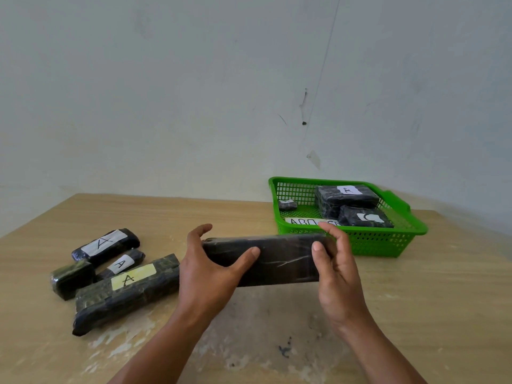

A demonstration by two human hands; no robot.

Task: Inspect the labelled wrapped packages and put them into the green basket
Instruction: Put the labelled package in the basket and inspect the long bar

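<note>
Long black wrapped package (285, 259) held off the worktop (415, 300) at centre, just in front of the green basket (374, 242), roughly level, long axis running left to right. No label visible on the side facing the camera, so label side probably turned away. At its left end, left hand (207, 273) gripping, thumb across the front face, fingers behind. At its right end, right hand (338, 267) pinching, thumb in front. Two-ended hold most likely for rotating the package while checking it. Inside the basket, three dark parcels, one marked A (346, 198), beside a lettered paper strip (304, 221). Far left on the worktop, four waiting parcels (124, 289) close together, three marked A.
</note>
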